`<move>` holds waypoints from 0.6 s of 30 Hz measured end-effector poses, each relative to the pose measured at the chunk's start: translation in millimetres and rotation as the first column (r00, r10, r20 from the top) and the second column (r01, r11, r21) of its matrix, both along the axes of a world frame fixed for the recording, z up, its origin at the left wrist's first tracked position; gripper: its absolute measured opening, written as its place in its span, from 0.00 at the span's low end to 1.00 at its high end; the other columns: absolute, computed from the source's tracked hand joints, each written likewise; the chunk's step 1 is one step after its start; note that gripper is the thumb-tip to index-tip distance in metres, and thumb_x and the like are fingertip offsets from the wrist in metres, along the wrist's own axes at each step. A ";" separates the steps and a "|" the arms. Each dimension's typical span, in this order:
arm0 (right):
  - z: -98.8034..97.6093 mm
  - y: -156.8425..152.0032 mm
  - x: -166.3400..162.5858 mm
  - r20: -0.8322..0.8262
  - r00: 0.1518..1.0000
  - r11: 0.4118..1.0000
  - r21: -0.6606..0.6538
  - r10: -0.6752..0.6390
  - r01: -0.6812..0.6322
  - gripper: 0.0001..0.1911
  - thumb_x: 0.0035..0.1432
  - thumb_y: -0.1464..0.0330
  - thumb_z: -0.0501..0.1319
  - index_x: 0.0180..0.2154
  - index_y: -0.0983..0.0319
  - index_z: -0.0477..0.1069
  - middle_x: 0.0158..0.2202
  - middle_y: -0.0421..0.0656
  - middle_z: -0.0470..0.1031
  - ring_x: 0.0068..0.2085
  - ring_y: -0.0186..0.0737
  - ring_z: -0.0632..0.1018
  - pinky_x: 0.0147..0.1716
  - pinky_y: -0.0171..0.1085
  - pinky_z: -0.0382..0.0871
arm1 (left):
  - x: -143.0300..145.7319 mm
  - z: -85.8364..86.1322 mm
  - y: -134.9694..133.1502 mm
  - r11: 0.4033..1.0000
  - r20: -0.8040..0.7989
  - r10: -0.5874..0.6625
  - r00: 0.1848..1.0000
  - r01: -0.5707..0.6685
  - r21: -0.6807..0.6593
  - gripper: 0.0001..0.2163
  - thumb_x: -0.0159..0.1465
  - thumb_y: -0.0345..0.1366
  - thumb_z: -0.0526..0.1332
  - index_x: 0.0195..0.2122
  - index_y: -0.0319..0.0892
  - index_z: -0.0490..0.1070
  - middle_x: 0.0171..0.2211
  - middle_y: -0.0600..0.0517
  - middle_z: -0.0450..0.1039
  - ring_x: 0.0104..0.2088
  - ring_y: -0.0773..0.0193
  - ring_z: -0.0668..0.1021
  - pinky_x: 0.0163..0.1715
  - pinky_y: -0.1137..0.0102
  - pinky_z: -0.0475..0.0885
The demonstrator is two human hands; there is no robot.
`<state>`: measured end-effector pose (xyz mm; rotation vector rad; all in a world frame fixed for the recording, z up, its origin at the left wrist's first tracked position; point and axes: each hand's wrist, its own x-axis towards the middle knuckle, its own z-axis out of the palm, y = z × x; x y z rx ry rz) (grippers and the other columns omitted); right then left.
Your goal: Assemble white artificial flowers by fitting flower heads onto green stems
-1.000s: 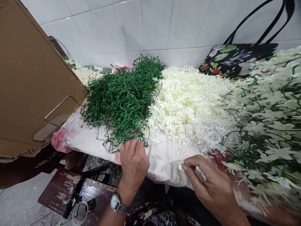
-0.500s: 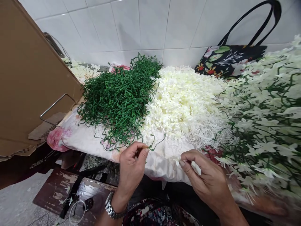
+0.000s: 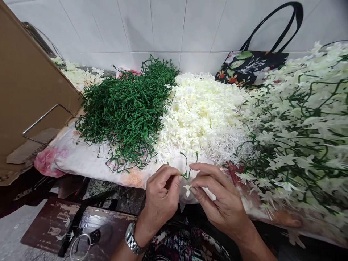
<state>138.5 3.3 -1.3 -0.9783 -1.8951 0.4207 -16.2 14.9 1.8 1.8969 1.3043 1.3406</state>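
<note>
1. Since half a second ago the two hands have come together at the near edge of the table. The left hand (image 3: 160, 195) has carried its green stem clear of the heap, and the right hand (image 3: 217, 203) has moved in from the right to meet it.
2. The left fingers (image 3: 174, 180) are closed in a pinch on one thin green stem (image 3: 187, 167). Its two curled tips stand up above the hands, just in front of the floral cloth (image 3: 81, 165).
3. The right fingers (image 3: 202, 169) are closed on one small white blossom (image 3: 187, 189), held just below the stem's pinched end. The fingertip grip probably keeps both small pieces steady and close to each other.
4. Two loose heaps lie on the cloth: a green stem pile (image 3: 125, 108) towards the left edge and a white blossom pile (image 3: 201, 108) in the middle. Each is probably kept apart by kind and within reach. The pieces in them are too many to count.
5. One mass of flowered sprays (image 3: 299, 123) fills the right edge.
6. One floral tote bag (image 3: 251, 67) leans on the tiled wall at the far edge. One cardboard sheet (image 3: 27, 83) stands at the left, and one wristwatch (image 3: 132, 241) sits on the left wrist.
</note>
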 end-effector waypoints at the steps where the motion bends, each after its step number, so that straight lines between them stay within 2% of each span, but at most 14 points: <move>1: 0.2 0.3 -0.5 0.004 1.000 1.000 -0.005 0.010 -0.010 0.06 0.59 0.78 0.56 0.35 0.63 0.67 0.44 0.47 0.69 0.36 0.31 0.74 0.36 0.31 0.71 | 0.8 0.0 -0.9 1.000 0.018 -0.010 1.000 0.010 -0.004 0.07 0.59 0.23 0.56 0.27 0.40 0.67 0.22 0.57 0.66 0.23 0.72 0.69 0.22 0.77 0.62; 4: 1.1 0.8 -1.4 -0.012 1.000 0.999 -0.039 0.021 -0.021 0.06 0.58 0.78 0.56 0.34 0.62 0.67 0.38 0.45 0.70 0.39 0.34 0.74 0.37 0.32 0.71 | 2.9 -0.6 -3.3 1.000 0.077 -0.020 0.997 0.020 -0.001 0.07 0.60 0.24 0.56 0.28 0.41 0.67 0.23 0.58 0.65 0.23 0.72 0.69 0.22 0.78 0.62; 7: 3.3 0.1 -0.8 -0.023 1.000 0.999 -0.040 0.017 -0.018 0.06 0.58 0.78 0.56 0.34 0.62 0.68 0.36 0.44 0.70 0.36 0.34 0.74 0.34 0.32 0.72 | 4.0 -1.0 -5.2 0.999 0.113 -0.033 0.993 0.036 -0.028 0.07 0.60 0.24 0.56 0.28 0.41 0.67 0.23 0.57 0.66 0.24 0.71 0.69 0.24 0.78 0.63; 10: 7.0 -2.4 1.0 0.006 1.000 1.000 0.025 0.001 -0.001 0.08 0.57 0.79 0.55 0.35 0.62 0.68 0.35 0.45 0.71 0.36 0.35 0.74 0.33 0.33 0.73 | 2.2 0.5 -7.4 0.995 0.118 -0.046 0.992 0.056 -0.085 0.06 0.60 0.25 0.57 0.29 0.42 0.68 0.24 0.57 0.67 0.26 0.70 0.70 0.26 0.77 0.64; 14: 10.3 -7.0 3.1 0.077 0.996 0.989 0.141 -0.053 0.041 0.09 0.57 0.80 0.55 0.36 0.63 0.69 0.36 0.47 0.72 0.38 0.38 0.75 0.33 0.34 0.74 | -5.4 7.2 -9.7 0.993 0.129 0.016 0.992 -0.001 -0.117 0.05 0.61 0.30 0.57 0.28 0.41 0.69 0.24 0.55 0.67 0.26 0.68 0.70 0.26 0.75 0.64; 16: 10.2 -9.1 3.4 0.094 0.993 0.979 0.194 -0.078 0.058 0.08 0.57 0.80 0.55 0.36 0.64 0.70 0.36 0.48 0.73 0.39 0.38 0.76 0.35 0.34 0.75 | -9.1 11.4 -9.5 0.982 0.132 0.029 0.991 -0.004 -0.190 0.09 0.62 0.34 0.56 0.26 0.41 0.70 0.23 0.54 0.67 0.26 0.67 0.69 0.26 0.74 0.63; 18: 9.1 -10.7 3.3 0.106 0.990 0.969 0.239 -0.095 0.067 0.08 0.57 0.80 0.56 0.36 0.64 0.70 0.36 0.49 0.73 0.39 0.38 0.76 0.36 0.35 0.76 | -11.0 14.5 -8.3 0.937 0.156 -0.018 0.988 0.071 -0.343 0.15 0.63 0.40 0.55 0.21 0.40 0.70 0.20 0.53 0.66 0.24 0.66 0.69 0.24 0.72 0.62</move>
